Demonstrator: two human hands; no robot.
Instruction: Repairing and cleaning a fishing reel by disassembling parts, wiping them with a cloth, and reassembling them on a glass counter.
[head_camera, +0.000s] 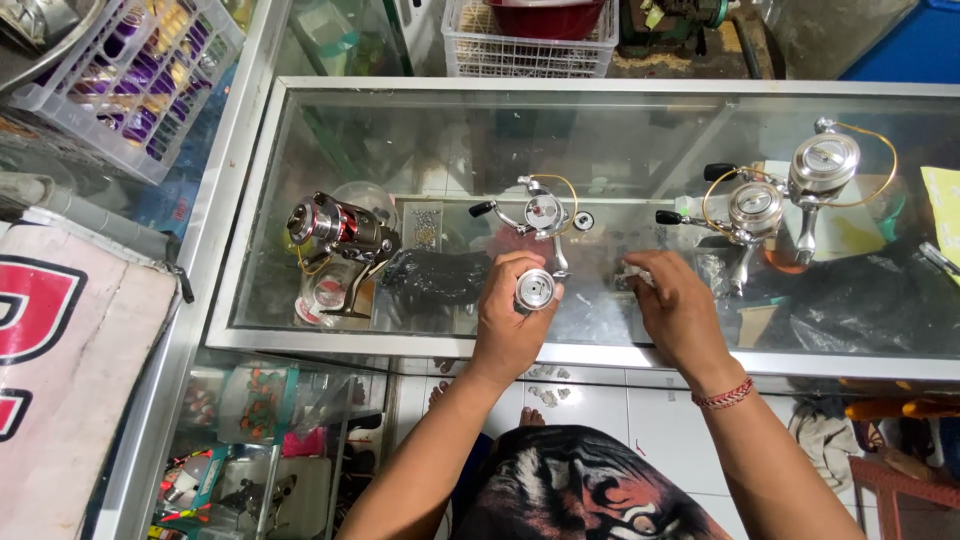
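My left hand (512, 318) is closed around a silver spool (534, 289), just below a fishing reel (540, 214) standing on the glass counter (420, 150). My right hand (678, 310) pinches something small; I cannot tell what.

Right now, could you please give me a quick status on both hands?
Left hand grips silver reel spool. Right hand pinches small part, unclear. Spinning reel just beyond.

A small fishing-tackle shop is indicated: fishing reels (340, 232) are set out on a glass display counter (600, 150), with lures (265, 395) stocked beneath.
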